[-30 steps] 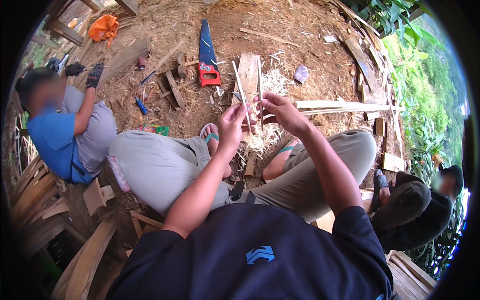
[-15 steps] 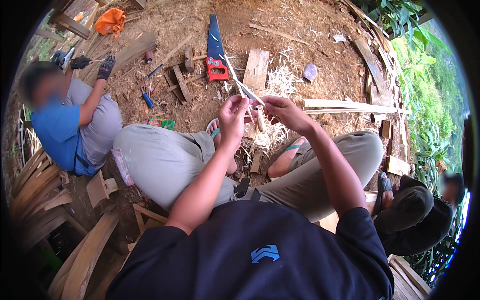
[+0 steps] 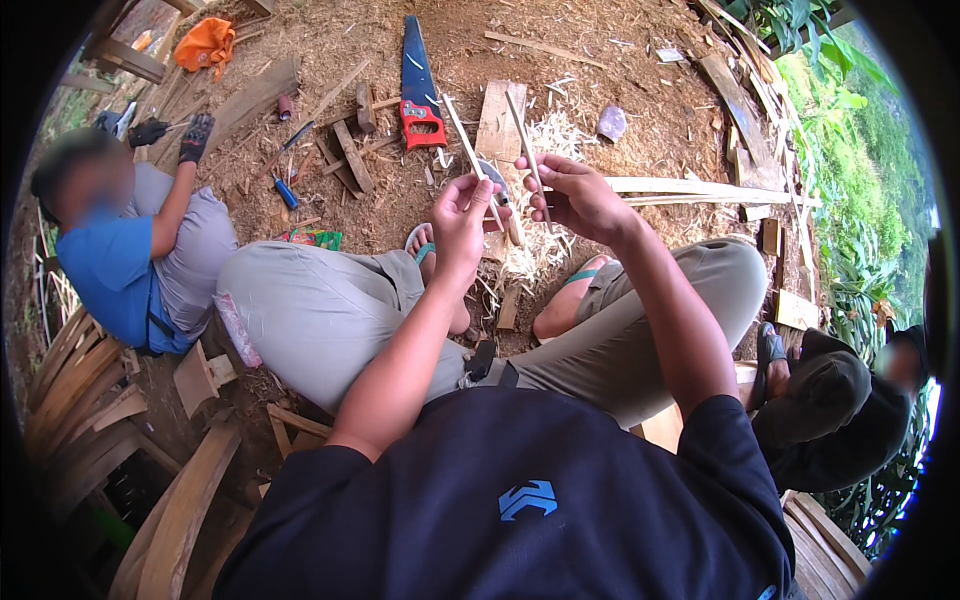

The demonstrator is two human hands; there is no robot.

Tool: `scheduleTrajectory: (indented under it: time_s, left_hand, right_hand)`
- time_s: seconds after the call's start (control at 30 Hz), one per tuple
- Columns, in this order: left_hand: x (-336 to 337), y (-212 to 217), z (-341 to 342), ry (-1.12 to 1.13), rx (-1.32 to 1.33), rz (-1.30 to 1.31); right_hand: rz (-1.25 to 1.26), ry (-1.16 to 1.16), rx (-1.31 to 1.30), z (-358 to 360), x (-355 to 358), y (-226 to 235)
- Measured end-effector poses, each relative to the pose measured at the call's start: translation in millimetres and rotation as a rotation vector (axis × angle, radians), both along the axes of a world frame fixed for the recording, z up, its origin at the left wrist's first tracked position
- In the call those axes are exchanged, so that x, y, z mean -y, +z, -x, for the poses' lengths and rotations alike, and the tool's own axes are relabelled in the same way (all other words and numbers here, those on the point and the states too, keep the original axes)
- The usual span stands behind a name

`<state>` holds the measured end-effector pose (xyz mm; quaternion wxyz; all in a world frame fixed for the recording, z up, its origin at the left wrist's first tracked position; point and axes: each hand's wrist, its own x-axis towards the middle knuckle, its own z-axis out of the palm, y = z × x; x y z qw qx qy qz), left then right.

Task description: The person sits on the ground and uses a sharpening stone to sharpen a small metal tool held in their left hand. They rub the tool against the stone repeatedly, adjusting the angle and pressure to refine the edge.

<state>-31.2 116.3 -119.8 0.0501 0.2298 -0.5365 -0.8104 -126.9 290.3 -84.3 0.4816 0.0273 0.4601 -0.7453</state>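
My left hand (image 3: 461, 222) is closed around the lower part of a thin pale wooden stick (image 3: 462, 132), which slants up and to the left. In my right hand (image 3: 578, 200), thumb and fingers pinch a second thin wooden stick (image 3: 520, 130), its upper end leaning left. The two sticks are side by side with a gap between them. Behind my left hand shows a knife with a grey blade (image 3: 491, 173) and a wooden handle (image 3: 516, 231). Whether it touches my fingers I cannot tell. A flat board (image 3: 497, 125) lies on the ground beyond my hands.
A red-handled saw (image 3: 421, 125) lies ahead, beside wood shavings (image 3: 563, 140) and a pale purple stone (image 3: 611, 123). Long wooden strips (image 3: 690, 187) extend to the right. A blue-handled tool (image 3: 286, 193) lies left. One person in blue (image 3: 120, 260) sits left; another (image 3: 830, 420) sits right.
My hands have drawn apart. The sticks, crossed earlier, now stand separately, one in each hand, with the right one tilted more upright. The view has shifted slightly.
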Motion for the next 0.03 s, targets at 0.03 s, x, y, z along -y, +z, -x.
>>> scheduleTrajectory:
  time_s: [0.03]
  left_hand:
    - [-0.4, -0.4, -0.2, -0.008, -0.002, -0.004]
  right_hand:
    - [-0.005, -0.008, 0.002, -0.1, -0.2, -0.3]
